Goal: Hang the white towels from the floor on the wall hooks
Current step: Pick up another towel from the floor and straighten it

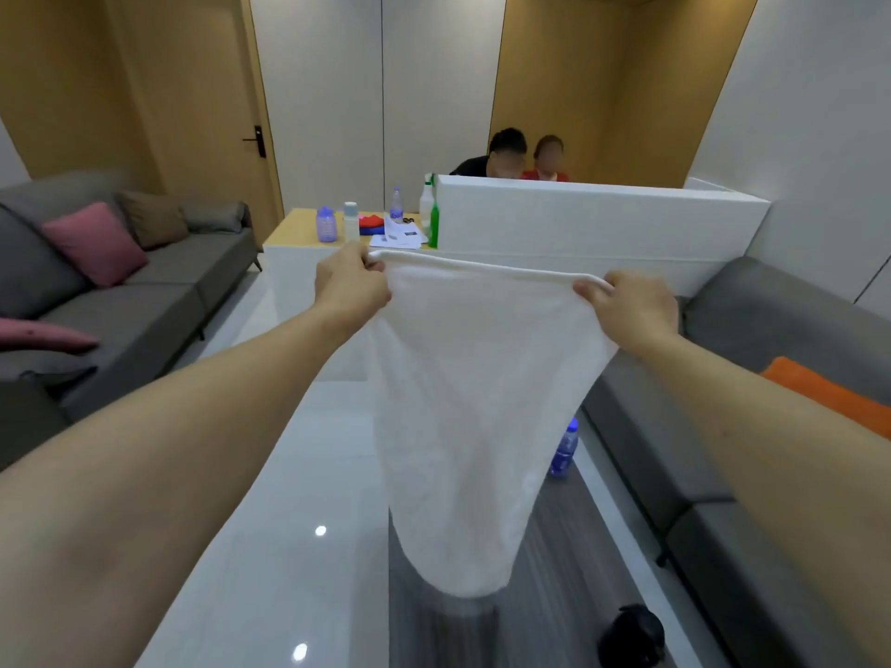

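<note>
**White terry, limp and light: held by its top corners**

White cloth hangs in front of the person: one white towel (463,402) is held up at about chest height, stretched between both hands over the grey wood-look floor (554,547) beside a glossy white worktop (270,499). The left hand (349,284) pinches the top left corner, fingers (373,265) curled round the rolled hem; the right hand (627,306) grips the top right corner the same way, thumb and fingers clamped on the edge. The top hem runs nearly taut between them, sagging slightly, and the body of the towel narrows to a loose point below, its lower end blurred.

Judging by that drape, the towel is soft, has no stiffness and weighs little; it folds wherever it is unsupported and will not hold a shape on its own. Its surface looks matte and grippy rather than slick, so a light pinch seems enough. It is not fragile. The thick hem is the sensible place to hold, and the middle of that hem, or a loop if there is one, is likely what should go over a hook. I cannot see any loop.

No wall hooks show in this view, nor any other towel on the floor. A blue bottle (564,450) stands on the floor behind the towel, near a grey sofa (723,450).
</note>
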The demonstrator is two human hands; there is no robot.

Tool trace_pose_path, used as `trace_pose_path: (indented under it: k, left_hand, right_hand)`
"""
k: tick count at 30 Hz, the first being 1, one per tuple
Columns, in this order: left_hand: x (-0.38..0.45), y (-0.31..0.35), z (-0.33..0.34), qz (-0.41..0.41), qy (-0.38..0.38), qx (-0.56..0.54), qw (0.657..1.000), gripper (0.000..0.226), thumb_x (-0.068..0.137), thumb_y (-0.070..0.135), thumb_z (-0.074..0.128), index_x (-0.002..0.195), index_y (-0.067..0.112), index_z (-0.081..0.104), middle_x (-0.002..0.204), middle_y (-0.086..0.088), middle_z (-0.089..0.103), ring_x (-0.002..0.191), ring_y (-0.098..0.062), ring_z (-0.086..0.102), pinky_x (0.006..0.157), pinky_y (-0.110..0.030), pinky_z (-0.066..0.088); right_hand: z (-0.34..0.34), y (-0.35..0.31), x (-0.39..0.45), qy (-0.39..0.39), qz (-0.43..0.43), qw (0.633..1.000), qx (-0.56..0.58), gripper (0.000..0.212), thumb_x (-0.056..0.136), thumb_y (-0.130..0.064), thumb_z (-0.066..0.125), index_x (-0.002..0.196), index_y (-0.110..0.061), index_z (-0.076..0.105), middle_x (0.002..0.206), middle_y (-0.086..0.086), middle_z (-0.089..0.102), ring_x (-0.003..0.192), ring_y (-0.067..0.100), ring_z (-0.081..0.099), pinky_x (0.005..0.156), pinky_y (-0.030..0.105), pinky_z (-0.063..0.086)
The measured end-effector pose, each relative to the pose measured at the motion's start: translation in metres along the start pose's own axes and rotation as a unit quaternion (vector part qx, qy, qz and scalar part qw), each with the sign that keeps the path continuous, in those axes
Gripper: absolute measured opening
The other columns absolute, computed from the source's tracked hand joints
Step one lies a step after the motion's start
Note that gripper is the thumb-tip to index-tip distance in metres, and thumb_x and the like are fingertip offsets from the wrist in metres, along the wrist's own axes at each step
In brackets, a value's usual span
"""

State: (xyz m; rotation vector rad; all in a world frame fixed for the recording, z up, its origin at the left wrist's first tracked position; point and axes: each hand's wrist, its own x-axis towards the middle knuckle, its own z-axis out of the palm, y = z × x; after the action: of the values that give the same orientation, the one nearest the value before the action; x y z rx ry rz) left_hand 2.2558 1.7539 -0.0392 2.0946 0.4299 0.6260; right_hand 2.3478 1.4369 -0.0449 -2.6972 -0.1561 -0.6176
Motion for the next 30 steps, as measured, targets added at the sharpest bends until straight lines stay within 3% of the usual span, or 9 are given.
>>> trace_pose_path:
  k: [4,7,11,17,25,30]
  left_hand:
    - [0.012,-0.001,0.012,0.064,-0.007,0.098,0.993,0.010,0.080,0.015,0.059,0.085,0.023,0.055,0.084,-0.005,0.060,0.076,-0.019,0.053,0.056,-0.027,0.041]
    - [-0.004,-0.010,0.022,0.072,-0.004,0.124,0.990,0.014,0.084,0.028,0.067,0.080,0.025,0.055,0.083,-0.003,0.062,0.078,-0.021,0.054,0.055,-0.025,0.034]
    - [-0.057,-0.027,0.029,0.072,-0.011,0.154,0.985,0.012,0.087,0.030,0.064,0.079,0.026,0.058,0.086,-0.006,0.063,0.081,-0.025,0.054,0.065,-0.027,0.036]
    - [-0.207,-0.070,0.039,0.010,-0.015,0.190,0.982,0.010,0.086,0.021,0.061,0.076,0.024,0.061,0.075,-0.001,0.060,0.067,-0.018,0.054,0.054,-0.024,0.037]
    - [-0.410,-0.134,0.069,-0.050,-0.146,0.311,0.938,0.013,0.088,0.018,0.053,0.085,0.022,0.065,0.075,-0.001,0.059,0.067,-0.020,0.054,0.052,-0.025,0.035]
    - [-0.510,-0.178,0.078,-0.075,-0.252,0.354,0.897,0.014,0.090,0.025,0.052,0.087,0.024,0.065,0.079,0.002,0.062,0.069,-0.016,0.056,0.056,-0.026,0.039]
  right_hand:
    - [0.004,0.014,0.015,-0.008,-0.019,1.000,0.000,0.029,0.096,-0.035,0.054,0.078,-0.013,0.056,0.080,0.011,0.061,0.080,0.034,0.056,0.064,0.034,0.038]
    - [0.007,0.033,-0.001,-0.022,-0.040,0.999,0.012,0.010,0.092,-0.016,0.057,0.088,-0.011,0.065,0.090,0.019,0.067,0.089,0.039,0.061,0.065,0.033,0.037]
    - [0.011,0.065,-0.055,-0.028,-0.062,0.997,0.046,0.013,0.090,-0.011,0.057,0.093,-0.009,0.070,0.095,0.017,0.070,0.092,0.037,0.062,0.072,0.038,0.047]
    - [0.019,0.127,-0.183,-0.119,-0.076,0.988,0.069,0.016,0.091,-0.012,0.058,0.097,-0.012,0.072,0.098,0.014,0.069,0.092,0.036,0.061,0.075,0.039,0.050]
    - [0.025,0.219,-0.370,-0.262,-0.088,0.961,-0.023,0.028,0.084,-0.003,0.056,0.098,-0.021,0.072,0.095,0.003,0.067,0.090,0.027,0.061,0.069,0.031,0.044]
    - [0.038,0.266,-0.465,-0.326,-0.081,0.940,-0.058,0.023,0.084,-0.009,0.060,0.097,-0.024,0.072,0.095,0.002,0.069,0.090,0.027,0.063,0.065,0.028,0.039]
